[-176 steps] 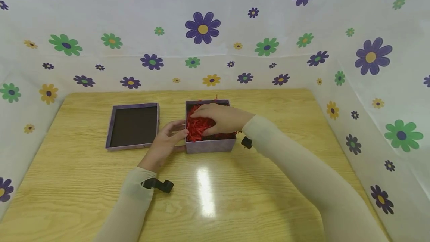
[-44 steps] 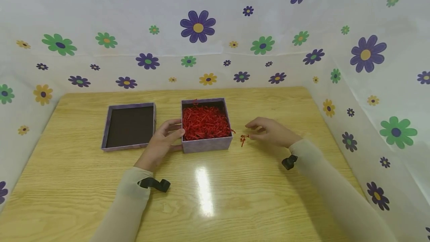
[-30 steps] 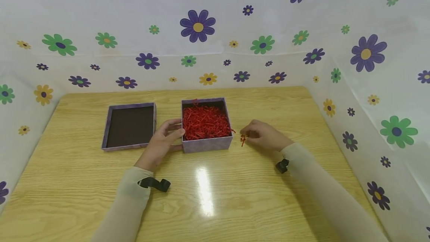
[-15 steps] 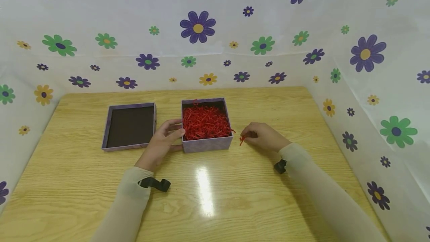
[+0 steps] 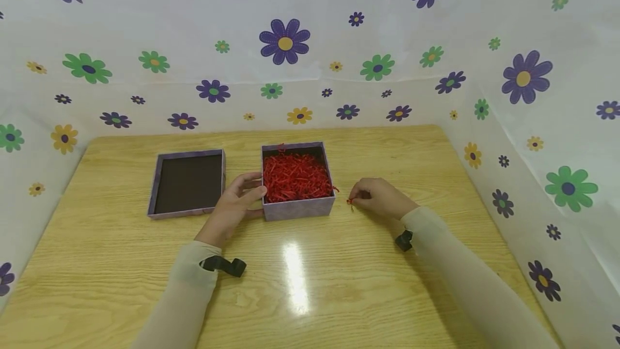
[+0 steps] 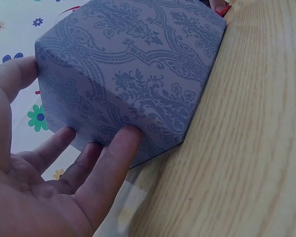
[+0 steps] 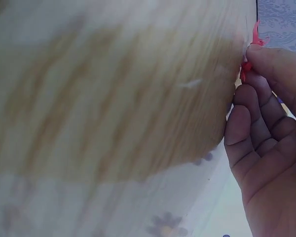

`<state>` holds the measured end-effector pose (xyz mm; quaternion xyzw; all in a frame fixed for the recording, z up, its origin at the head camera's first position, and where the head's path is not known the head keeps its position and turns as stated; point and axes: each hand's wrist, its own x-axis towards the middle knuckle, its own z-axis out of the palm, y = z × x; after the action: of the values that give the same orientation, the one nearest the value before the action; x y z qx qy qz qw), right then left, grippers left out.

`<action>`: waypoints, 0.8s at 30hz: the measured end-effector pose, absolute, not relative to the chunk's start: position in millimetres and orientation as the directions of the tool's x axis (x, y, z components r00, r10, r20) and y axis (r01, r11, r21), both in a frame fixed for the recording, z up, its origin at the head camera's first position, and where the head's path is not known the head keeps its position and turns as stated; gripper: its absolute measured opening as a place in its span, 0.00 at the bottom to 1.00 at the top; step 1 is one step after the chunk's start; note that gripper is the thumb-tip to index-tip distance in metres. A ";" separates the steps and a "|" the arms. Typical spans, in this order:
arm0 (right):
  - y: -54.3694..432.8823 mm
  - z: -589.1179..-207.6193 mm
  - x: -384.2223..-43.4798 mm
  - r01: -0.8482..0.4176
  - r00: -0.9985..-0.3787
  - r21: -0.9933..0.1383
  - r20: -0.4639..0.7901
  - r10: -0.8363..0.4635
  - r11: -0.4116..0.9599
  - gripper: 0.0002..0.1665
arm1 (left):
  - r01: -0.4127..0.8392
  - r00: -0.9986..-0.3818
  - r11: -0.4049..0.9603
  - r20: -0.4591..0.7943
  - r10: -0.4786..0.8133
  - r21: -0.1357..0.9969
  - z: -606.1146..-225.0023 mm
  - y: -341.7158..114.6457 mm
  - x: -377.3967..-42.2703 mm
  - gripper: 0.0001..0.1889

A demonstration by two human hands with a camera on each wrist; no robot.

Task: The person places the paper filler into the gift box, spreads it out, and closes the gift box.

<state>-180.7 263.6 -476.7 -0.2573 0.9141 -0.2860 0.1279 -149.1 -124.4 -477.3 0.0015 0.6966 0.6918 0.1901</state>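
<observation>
A purple patterned box stands on the table, filled with red shredded paper. My left hand rests against its left side; in the left wrist view the fingertips touch the damask-printed wall, and the fingers are fairly straight. To the right of the box, my right hand is low at the tabletop, pinching a small tuft of red shredded paper between thumb and forefinger. The other fingers are loosely curled in the right wrist view. Part of the tuft is hidden behind the fingertips.
Left of the box lies a square purple lid, its dark inside facing up. A strand of red paper pokes over the box's right edge. The wooden table is bordered by white flowered cloth at the back and sides.
The right hand has left the box's filling, moved right to the loose red shreds on the table and pinched them. The left hand stays against the box.
</observation>
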 end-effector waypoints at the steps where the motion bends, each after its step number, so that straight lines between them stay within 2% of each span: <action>1: 263.8 -476.3 -180.4 -0.391 -0.838 -0.590 -0.088 -0.538 0.706 0.04 | -0.264 -0.927 0.040 -0.265 0.264 0.964 -477.5 -124.2 -149.0 0.35; 10: 267.6 -460.4 -180.6 -0.323 -0.881 -0.624 -0.077 -0.467 0.711 0.04 | -0.267 -0.928 0.035 -0.267 0.260 0.963 -477.9 -124.1 -148.8 0.35; 19: 262.0 -427.1 -186.6 -0.389 -0.891 -0.617 0.063 -0.450 0.684 0.03 | -0.265 -0.927 0.034 -0.264 0.267 0.964 -478.8 -124.7 -149.4 0.36; 24: 244.8 -409.0 -186.8 -0.419 -0.877 -0.637 0.100 -0.470 0.647 0.04 | -0.262 -0.927 0.031 -0.260 0.271 0.965 -479.1 -124.3 -149.4 0.35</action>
<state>-186.8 244.8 -409.0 -0.2450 0.9067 -0.3413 0.0373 -149.4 -124.3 -479.1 0.0033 0.6919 0.6962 0.1912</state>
